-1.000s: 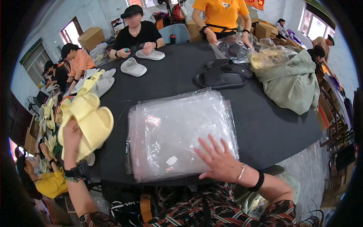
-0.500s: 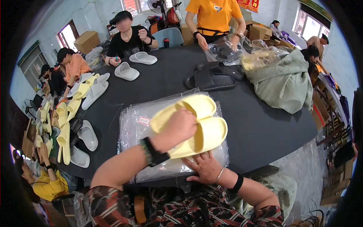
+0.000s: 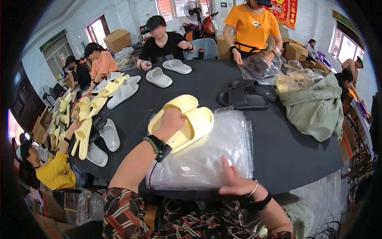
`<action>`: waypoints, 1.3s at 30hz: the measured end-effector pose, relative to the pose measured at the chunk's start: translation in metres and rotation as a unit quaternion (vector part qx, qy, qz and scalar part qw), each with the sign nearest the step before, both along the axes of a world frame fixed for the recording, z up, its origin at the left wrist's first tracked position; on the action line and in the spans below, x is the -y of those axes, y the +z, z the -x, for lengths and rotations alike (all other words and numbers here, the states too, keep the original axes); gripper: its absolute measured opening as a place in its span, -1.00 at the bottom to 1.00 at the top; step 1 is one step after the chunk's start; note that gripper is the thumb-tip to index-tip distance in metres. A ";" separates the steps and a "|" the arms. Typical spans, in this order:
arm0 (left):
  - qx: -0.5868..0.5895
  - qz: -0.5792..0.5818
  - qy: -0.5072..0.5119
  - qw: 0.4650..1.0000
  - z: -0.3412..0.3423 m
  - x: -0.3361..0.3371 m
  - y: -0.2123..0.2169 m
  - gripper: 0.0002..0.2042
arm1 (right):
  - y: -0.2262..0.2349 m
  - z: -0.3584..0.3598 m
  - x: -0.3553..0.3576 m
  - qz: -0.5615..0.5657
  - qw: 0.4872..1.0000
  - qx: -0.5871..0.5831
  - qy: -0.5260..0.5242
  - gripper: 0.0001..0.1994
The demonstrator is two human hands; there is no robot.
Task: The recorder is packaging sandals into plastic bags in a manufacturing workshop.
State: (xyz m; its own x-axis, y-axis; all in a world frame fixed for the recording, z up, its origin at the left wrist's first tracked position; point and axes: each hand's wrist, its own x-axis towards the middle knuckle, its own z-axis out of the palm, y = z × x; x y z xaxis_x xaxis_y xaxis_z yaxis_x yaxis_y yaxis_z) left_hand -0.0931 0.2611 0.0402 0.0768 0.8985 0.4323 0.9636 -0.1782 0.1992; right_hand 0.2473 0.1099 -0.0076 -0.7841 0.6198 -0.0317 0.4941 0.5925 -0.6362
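Note:
A pair of pale yellow slippers [image 3: 199, 124] is gripped in my left hand [image 3: 172, 121], whose fingers wrap around the middle where the two meet. The pair lies over the far left part of a stack of clear plastic bags [image 3: 223, 145]; whether it touches the bags I cannot tell. My right hand [image 3: 235, 179] is just above the stack's near right corner, fingers spread and slightly blurred, holding nothing. The part of the stack beneath the slippers is hidden.
Yellow and grey slippers [image 3: 109, 135] line the black table's [image 3: 286, 159] left side. Black slippers [image 3: 243, 97] and a green sack [image 3: 314, 105] stand at the far right. Across the table, one person [image 3: 169, 46] sits near two grey slippers, another [image 3: 254, 28] handles bagged items.
My left hand has carried the yellow slippers leftward across the bag stack. My right hand has come off the stack's near edge and lifted, fingers spread. The whole view has shifted.

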 end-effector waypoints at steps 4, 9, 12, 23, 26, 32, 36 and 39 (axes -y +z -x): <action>-0.020 -0.047 -0.034 0.998 -0.024 0.052 0.059 -0.84 | 0.011 -0.013 -0.023 0.441 0.748 -0.482 -0.119 -0.08; 0.010 -0.020 -0.185 0.983 -0.074 0.129 0.076 -0.89 | 0.029 -0.023 -0.042 0.448 0.639 -0.566 -0.266 -0.24; 0.010 0.097 -0.201 0.975 -0.093 0.153 0.045 -0.89 | 0.025 -0.015 -0.048 0.411 0.606 -0.603 -0.316 -0.31; 0.132 0.055 -0.205 0.968 -0.073 0.164 -0.025 -0.91 | 0.000 -0.008 -0.022 0.103 0.977 -0.134 -0.130 -0.22; 0.120 0.032 -0.153 0.980 -0.036 0.162 -0.027 -0.89 | 0.003 -0.004 -0.020 0.080 0.988 -0.072 -0.113 -0.20; 0.068 0.028 0.089 0.993 0.094 0.165 -0.037 -0.85 | 0.011 -0.001 -0.019 0.076 0.992 -0.021 -0.098 -0.18; 0.026 0.043 0.195 0.980 0.159 0.173 -0.028 -0.85 | 0.011 0.000 -0.023 0.067 0.994 -0.018 -0.084 -0.17; 0.026 0.038 0.179 0.983 0.154 0.159 0.008 -0.84 | 0.002 -0.001 -0.024 0.051 0.995 -0.013 -0.090 -0.17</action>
State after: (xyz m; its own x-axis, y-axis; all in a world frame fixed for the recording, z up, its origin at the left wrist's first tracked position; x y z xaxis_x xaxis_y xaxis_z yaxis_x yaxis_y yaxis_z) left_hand -0.2472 0.1022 0.0482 -0.2709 0.8937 0.3576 0.9499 0.1881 0.2496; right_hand 0.2485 0.1337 -0.0054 -0.6619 0.7450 -0.0828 0.5695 0.4279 -0.7018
